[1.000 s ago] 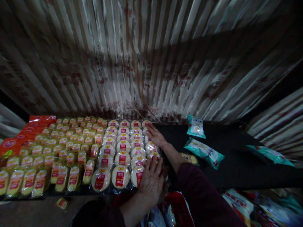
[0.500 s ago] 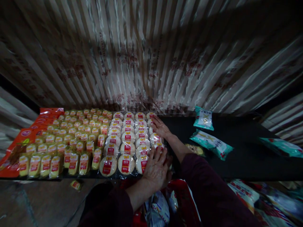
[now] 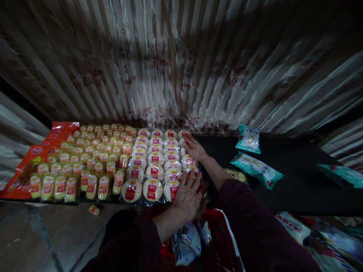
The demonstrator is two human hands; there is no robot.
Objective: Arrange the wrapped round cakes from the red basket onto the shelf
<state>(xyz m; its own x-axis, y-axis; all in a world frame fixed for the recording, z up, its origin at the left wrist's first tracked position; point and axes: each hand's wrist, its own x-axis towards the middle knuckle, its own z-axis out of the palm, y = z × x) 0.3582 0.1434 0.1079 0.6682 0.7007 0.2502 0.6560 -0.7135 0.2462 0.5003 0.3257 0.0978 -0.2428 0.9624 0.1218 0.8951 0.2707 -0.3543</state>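
Round white crackers in clear wrappers with red labels (image 3: 153, 173) lie in overlapping columns on the black table (image 3: 286, 158). My left hand (image 3: 188, 196) rests with spread fingers on the near end of the rightmost column. Farther back, my right hand (image 3: 195, 148) lies open along the right side of that column, its fingertips on the upper crackers. Left of the crackers stand rows of small yellow wrapped cakes (image 3: 90, 151), and beyond them orange-red packets (image 3: 36, 151) overlap at the far left.
Teal packets (image 3: 256, 169) and a small yellowish packet (image 3: 236, 175) lie right of my hands. A red basket (image 3: 221, 230) holding packets is below the table edge. More bags (image 3: 293, 226) are at lower right. One small packet (image 3: 94, 210) lies on the floor. Striped sheeting (image 3: 170, 56) hangs behind.
The view has shifted slightly, so the table items appear a little higher and farther right. Both hands remain on the rightmost cracker column with little visible movement.
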